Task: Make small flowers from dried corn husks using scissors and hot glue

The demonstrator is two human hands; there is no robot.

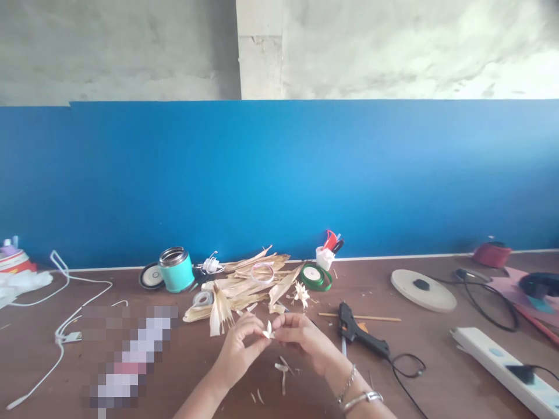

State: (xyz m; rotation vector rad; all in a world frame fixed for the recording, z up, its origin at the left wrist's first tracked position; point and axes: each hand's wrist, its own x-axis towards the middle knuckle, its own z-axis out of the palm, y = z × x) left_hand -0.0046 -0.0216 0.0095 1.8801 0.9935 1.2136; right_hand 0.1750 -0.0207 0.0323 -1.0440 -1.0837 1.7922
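My left hand [239,348] and my right hand [301,336] meet over the brown table [437,372], both pinched on one small pale piece of dried husk [268,331]. My right wrist wears bracelets [356,391]. Just beyond my hands lies a pile of dried corn husks [242,286] with a small husk flower [301,294] at its right side. Cut husk scraps [283,369] lie under my hands.
A black glue gun [360,333] with its cord lies right of my hands, beside a thin stick [360,317]. Green ribbon spool [316,276], teal jar [175,269], tape rolls, a cup of scissors [326,251], a round disc [423,289], a power strip [506,366] and white cables [65,314] surround them.
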